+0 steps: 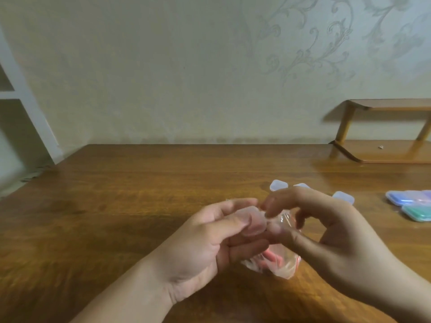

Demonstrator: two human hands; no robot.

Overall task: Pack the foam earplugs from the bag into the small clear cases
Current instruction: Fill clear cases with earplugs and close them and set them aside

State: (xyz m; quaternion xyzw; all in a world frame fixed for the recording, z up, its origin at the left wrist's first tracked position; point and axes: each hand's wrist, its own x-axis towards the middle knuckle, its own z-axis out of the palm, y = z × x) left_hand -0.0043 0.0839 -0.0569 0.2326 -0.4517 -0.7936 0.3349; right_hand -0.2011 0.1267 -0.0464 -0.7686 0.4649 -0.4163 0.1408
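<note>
Progress: while earplugs (271,256) remained bagged, packing looked barely begun.
Hands: left hand (205,243) and right hand (326,231) pinched bag (277,262).
Cases: clear cases (278,184) waited.

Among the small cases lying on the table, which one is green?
The green case, nearest the camera in the group at the right edge; those beside it look bluish-purple, and the ones behind the hands clear.

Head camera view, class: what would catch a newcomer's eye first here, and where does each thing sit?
Two bare hands meet at centre above the brown wooden table: the left hand and right hand hold a crinkled clear plastic bag with pink foam earplugs inside. Behind them lie small clear plastic cases; coloured cases sit at far right.
</note>
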